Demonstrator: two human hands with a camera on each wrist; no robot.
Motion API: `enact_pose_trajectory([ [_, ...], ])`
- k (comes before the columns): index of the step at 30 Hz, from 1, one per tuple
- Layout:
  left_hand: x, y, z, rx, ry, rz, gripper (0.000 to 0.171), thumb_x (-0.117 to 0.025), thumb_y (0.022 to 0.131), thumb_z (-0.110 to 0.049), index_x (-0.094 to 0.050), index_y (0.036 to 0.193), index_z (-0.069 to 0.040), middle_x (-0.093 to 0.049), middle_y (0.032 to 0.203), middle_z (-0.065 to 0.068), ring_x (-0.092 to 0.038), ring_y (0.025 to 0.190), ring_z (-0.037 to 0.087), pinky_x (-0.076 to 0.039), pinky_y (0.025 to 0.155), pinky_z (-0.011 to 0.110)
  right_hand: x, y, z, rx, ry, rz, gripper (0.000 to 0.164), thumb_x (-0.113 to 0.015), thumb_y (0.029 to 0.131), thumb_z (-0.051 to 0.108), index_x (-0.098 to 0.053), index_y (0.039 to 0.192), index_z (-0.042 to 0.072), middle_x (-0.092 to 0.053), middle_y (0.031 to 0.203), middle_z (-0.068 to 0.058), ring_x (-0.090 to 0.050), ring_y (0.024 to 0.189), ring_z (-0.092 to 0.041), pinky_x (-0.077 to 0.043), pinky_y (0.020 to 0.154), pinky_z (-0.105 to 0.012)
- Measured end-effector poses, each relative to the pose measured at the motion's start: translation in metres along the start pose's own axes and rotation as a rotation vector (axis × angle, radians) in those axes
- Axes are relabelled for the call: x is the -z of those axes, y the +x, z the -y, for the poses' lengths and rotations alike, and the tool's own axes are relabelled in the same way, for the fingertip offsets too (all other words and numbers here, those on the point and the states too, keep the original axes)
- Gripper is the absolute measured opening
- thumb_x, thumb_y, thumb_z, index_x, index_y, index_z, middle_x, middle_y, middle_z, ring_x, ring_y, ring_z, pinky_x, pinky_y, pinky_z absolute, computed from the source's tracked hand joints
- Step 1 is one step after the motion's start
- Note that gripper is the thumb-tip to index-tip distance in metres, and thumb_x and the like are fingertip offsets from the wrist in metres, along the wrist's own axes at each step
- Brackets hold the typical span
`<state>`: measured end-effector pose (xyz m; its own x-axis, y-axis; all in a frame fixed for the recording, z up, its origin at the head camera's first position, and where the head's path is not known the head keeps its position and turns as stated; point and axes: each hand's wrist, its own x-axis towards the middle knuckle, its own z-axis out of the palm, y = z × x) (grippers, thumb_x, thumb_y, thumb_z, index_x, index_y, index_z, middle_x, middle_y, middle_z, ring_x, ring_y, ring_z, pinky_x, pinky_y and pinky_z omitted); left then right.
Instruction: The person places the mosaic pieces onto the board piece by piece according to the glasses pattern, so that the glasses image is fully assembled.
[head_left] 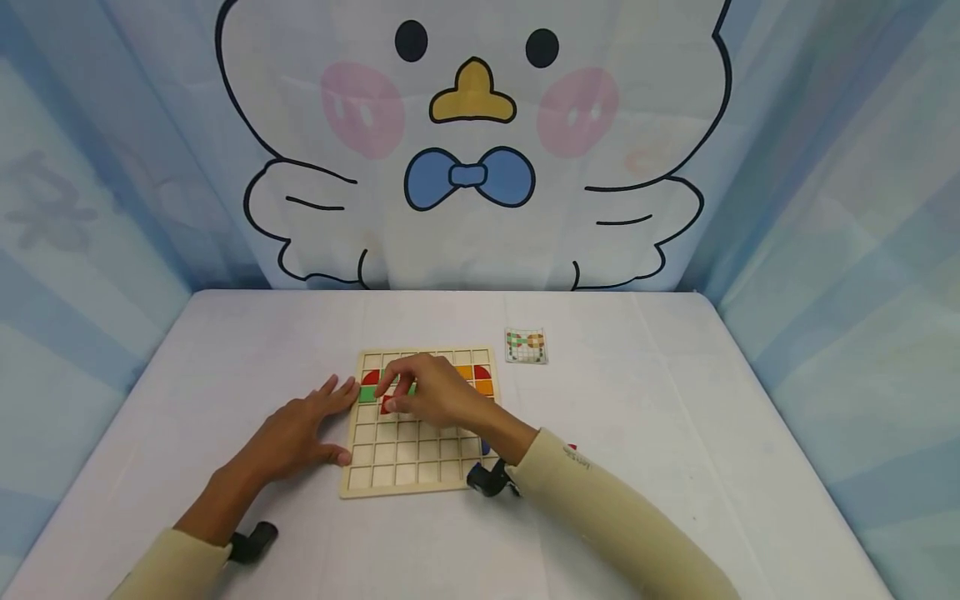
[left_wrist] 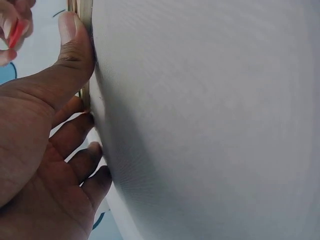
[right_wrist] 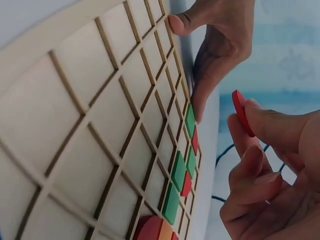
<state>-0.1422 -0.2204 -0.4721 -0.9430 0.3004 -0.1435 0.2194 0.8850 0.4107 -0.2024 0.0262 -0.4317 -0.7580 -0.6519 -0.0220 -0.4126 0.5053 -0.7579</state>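
Observation:
A wooden grid board lies on the white table with coloured tiles in its far rows. Along its left edge my left hand is spread, thumb and fingertips touching the frame; the left wrist view shows the thumb against the board's side. My right hand is over the upper left of the grid and pinches a thin red tile between thumb and fingers, above the board. Green tiles and small red tiles sit in cells near the far left corner. The right hand hides part of the filled rows.
A small pattern card lies beyond the board's right corner. Orange tiles fill cells at the far right. By the right forearm a blue piece shows, and a bit of red peeks past the sleeve. A printed curtain stands behind the table.

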Motion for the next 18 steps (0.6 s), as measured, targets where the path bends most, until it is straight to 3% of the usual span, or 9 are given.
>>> enact_pose_trajectory([
  [5, 0.000, 0.001, 0.001, -0.002, 0.003, -0.002, 0.113, -0.094, 0.072, -0.046, -0.038, 0.165, -0.014, -0.034, 0.171, 0.024, -0.037, 0.150, 0.060, -0.039, 0.113, 0.077, -0.001, 0.015, 0.000, -0.037, 0.151, 0.065, 0.009, -0.079, 0.097, 0.013, -0.079, 0.106, 0.015, -0.078, 0.090, -0.002, -0.065, 0.084, -0.010, -0.047, 0.073, -0.023],
  [9, 0.001, 0.001, 0.001, -0.010, -0.001, -0.007, 0.113, -0.094, 0.072, -0.045, -0.039, 0.165, -0.014, -0.035, 0.170, 0.023, -0.037, 0.150, 0.061, -0.039, 0.113, 0.077, -0.003, 0.022, 0.000, -0.105, 0.219, 0.068, 0.009, -0.082, 0.095, 0.015, -0.075, 0.100, 0.017, -0.079, 0.090, -0.009, -0.062, 0.077, -0.012, -0.046, 0.067, -0.023],
  [18, 0.001, 0.000, 0.002, -0.023, -0.017, -0.006, 0.112, -0.094, 0.073, -0.043, -0.038, 0.165, -0.013, -0.033, 0.170, 0.026, -0.038, 0.150, 0.060, -0.038, 0.113, 0.077, -0.018, 0.027, 0.006, -0.179, 0.077, -0.030, 0.013, -0.088, 0.089, 0.018, -0.076, 0.087, 0.018, -0.070, 0.080, 0.005, -0.060, 0.076, -0.008, -0.046, 0.068, -0.020],
])
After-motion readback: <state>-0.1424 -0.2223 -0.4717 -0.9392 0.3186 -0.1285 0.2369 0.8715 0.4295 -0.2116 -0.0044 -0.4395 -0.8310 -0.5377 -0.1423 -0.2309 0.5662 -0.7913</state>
